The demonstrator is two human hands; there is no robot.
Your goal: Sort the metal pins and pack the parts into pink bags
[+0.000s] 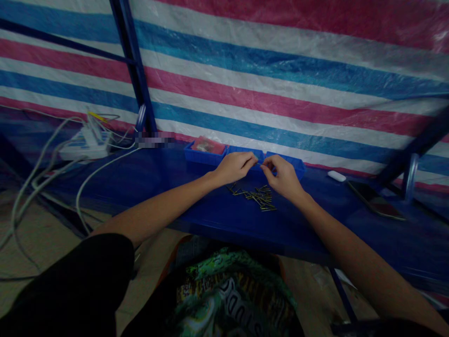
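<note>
Steady left hand [235, 167] and right hand [281, 175]; the fingers of both look clamped on a thin part [259, 163], kind unclear; align it above the pins [260, 196].

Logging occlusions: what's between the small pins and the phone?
Head view: the right forearm crosses between the pins and the phone; otherwise only blue tabletop shows there.
</note>
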